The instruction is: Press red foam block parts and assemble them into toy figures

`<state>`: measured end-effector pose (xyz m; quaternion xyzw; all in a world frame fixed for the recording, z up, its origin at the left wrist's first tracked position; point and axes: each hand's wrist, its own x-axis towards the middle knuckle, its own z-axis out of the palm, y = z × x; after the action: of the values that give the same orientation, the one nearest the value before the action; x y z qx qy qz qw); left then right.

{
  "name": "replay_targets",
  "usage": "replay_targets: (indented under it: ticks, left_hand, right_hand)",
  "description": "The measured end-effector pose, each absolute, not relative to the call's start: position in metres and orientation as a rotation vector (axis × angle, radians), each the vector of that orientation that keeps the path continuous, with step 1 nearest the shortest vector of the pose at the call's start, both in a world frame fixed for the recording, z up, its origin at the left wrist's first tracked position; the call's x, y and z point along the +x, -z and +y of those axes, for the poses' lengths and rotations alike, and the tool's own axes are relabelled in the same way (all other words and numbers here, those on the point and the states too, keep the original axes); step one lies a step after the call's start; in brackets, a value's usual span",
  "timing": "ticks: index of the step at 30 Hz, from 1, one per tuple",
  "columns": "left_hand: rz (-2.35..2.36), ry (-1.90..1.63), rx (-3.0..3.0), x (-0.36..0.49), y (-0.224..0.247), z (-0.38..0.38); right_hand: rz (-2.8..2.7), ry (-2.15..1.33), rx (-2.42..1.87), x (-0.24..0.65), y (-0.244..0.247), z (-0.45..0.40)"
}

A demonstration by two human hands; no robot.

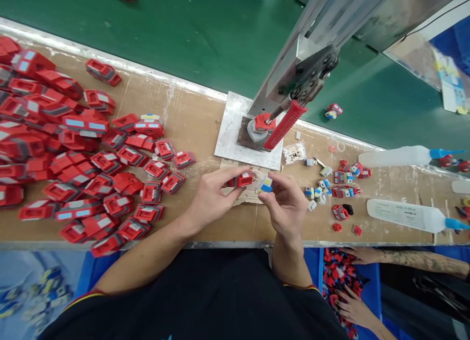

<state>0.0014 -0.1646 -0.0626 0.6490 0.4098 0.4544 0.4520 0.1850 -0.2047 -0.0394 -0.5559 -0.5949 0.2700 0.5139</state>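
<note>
My left hand (215,195) grips a small red toy car part (241,179) between thumb and fingers, above the table's front half. Close to its right, my right hand (284,203) pinches a white, blue and yellow piece (265,184). A narrow gap separates the two parts. Just behind my hands, a metal press plate (235,134) carries a grey fixture with a red part (263,122) on it. The press's red handle (285,125) slants over the plate.
Many red car bodies (77,173) cover the table's left side. To the right lie small white-blue pieces (323,188), cotton swabs (294,153) and two bottles (406,215). Another person's hands (354,305) reach into a blue bin of red parts at the lower right.
</note>
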Motion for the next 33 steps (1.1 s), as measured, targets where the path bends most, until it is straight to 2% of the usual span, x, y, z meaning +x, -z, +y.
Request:
replay_targets:
  ticks: [5,19,25,30,33]
  left_hand:
    - [1.035,-1.242,1.780,0.002,0.063,-0.167]
    - [0.939,-1.408,2.041,0.001,0.071,-0.170]
    - [0.773,-1.366,1.968,-0.009,0.060,-0.166]
    - [0.602,-1.196,1.577,-0.013,0.061,-0.170]
    - [0.529,-1.212,1.395,-0.012,0.063,-0.168]
  right_hand:
    - [-1.247,-0.705,-1.407,0.166,0.050,-0.208]
    - [-1.325,-0.636,-1.402,0.157,0.053,-0.205]
    - [-1.517,-0.648,-1.295,0.181,0.047,-0.206]
    - [-1.802,-0.802,-1.119,0.199,0.035,-0.206]
    - [-1.756,-0.808,-1.005,0.195,0.033,-0.207]
